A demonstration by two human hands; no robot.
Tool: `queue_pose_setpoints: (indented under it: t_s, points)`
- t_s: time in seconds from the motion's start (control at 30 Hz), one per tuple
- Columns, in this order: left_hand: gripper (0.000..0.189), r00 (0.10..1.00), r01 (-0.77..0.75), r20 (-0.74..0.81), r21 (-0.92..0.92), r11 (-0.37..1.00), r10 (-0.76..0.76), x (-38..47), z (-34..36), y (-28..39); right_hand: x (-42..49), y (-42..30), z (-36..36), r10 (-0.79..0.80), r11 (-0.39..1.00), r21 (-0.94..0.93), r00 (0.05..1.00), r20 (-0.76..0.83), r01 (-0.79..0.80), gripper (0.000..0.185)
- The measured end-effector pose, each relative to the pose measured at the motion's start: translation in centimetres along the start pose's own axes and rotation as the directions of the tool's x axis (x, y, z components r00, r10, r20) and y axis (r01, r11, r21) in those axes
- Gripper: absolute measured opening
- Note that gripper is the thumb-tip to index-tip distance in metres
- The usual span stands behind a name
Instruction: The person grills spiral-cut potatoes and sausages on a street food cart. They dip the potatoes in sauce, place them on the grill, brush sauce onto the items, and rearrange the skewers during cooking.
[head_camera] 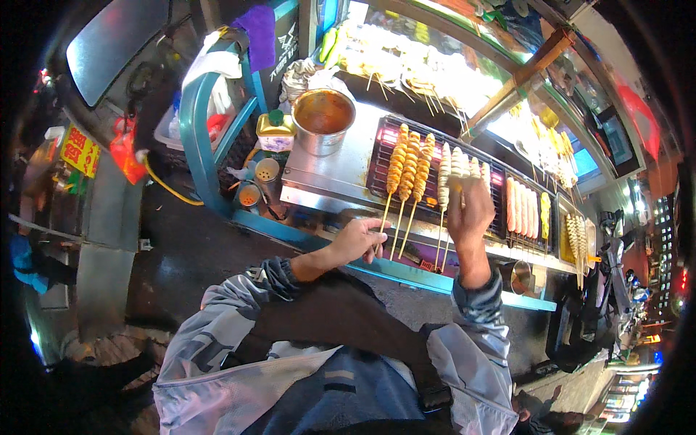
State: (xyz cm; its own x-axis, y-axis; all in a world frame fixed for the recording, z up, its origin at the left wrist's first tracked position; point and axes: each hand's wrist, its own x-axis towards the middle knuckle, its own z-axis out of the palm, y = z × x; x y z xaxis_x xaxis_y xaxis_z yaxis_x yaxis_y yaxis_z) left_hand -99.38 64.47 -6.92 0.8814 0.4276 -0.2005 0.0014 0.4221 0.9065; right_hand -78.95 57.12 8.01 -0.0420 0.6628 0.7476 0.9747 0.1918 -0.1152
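Observation:
Between the thumb and fingers of my left hand (359, 239) is the bare stick of the leftmost browned spiral-cut skewer (398, 159). Two more browned skewers (416, 168) lie beside it on the glowing grill (387, 136), their sticks jutting over the front edge. My right hand (471, 212) reaches over a row of pale spiral skewers (443, 176) in the grill's middle. It is blurred and its fingertips are partly hidden, so whether it grips anything is unclear. Further right, several pink sausages (521, 206) on sticks lie near a yellow skewer (545, 215).
A metal pot (324, 138) of reddish sauce stands on the steel counter (353, 174). Left of it are a yellow-lidded tub (275, 132) and a shaker (266, 169). A wooden post (516, 81) rises behind the grill, before lit food. Spiral skewers (577, 234) rest at the right-end tray.

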Motion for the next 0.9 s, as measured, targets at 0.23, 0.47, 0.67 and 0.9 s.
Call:
queue_pose_setpoints:
  t_s: [0.23, 0.47, 0.67, 0.9]
  points:
    - [0.05, 0.996, 0.08, 0.026, 0.021, 0.997, -0.08, 0.0, -0.5, 0.0, 11.2, -4.1, 11.9, -0.207, 0.934, 0.287, 0.977, -0.047, 0.211, 0.008]
    - [0.047, 0.999, 0.051, 0.013, -0.108, 0.993, -0.05, -0.5, -2.8, -2.6, 1.3, -10.4, 9.0, -0.059, 0.919, 0.39, 0.964, 0.258, -0.048, 0.055]
    - [0.047, 0.992, 0.107, -0.084, 0.104, 0.989, -0.099, -2.9, -3.9, -1.7, -8.4, -8.8, 2.9, 0.631, 0.763, 0.072, 0.764, 0.133, -0.642, 0.033]
    - [0.04, 0.998, 0.025, -0.059, 0.12, 0.993, -0.018, 0.4, -1.1, -0.9, -12.3, -7.3, 6.2, 0.828, 0.472, 0.187, 0.506, 0.241, -0.862, 0.045]
